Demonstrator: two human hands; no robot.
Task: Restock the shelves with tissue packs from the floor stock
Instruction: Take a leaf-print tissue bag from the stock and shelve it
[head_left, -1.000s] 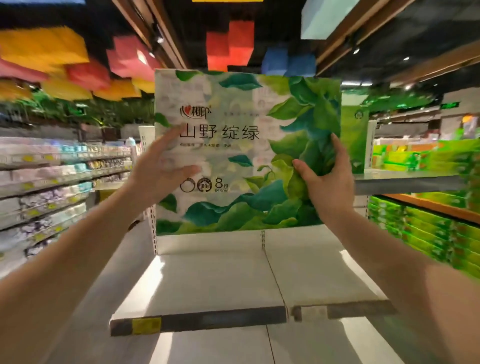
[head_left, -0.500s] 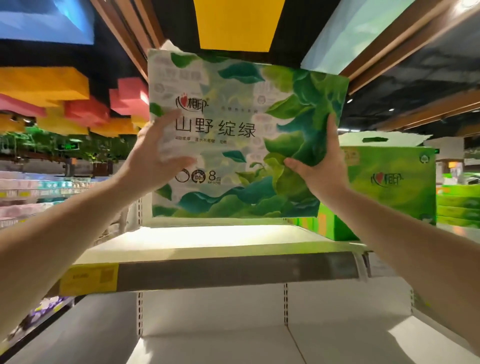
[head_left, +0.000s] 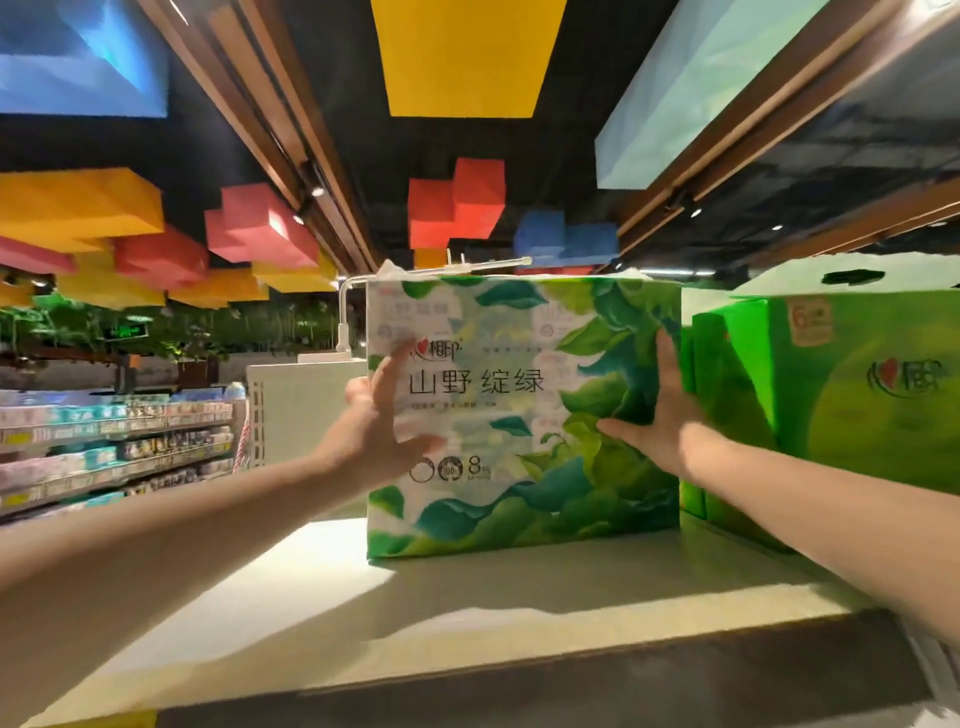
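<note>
Both arms reach up and forward from the near edge toward the top shelf (head_left: 467, 597). The left hand (head_left: 374, 431) is raised with its palm toward the front face of the tissue pack (head_left: 519, 415), fingers (head_left: 387, 382) straight and spread, thumb out to the right; it lies against the pack's left part, though blur hides how firmly it presses. The right hand (head_left: 660, 415) lies flat on the pack's right part, fingers straight and close together pointing up along the right edge, thumb stretched left across the leaf print. Neither hand curls round anything. The pack stands upright on the shelf, set back from the near edge, its printed face toward the camera: white and green with leaves, dark characters and an "8" low on the front. Just right of it, touching or nearly so, stands a green pack (head_left: 841, 405) on the same shelf, with more green packaging between the two. Far left, across the aisle, long shelves (head_left: 114, 447) carry rows of small goods too blurred to tell. Coloured blocks (head_left: 260, 234) hang from the dark ceiling.
</note>
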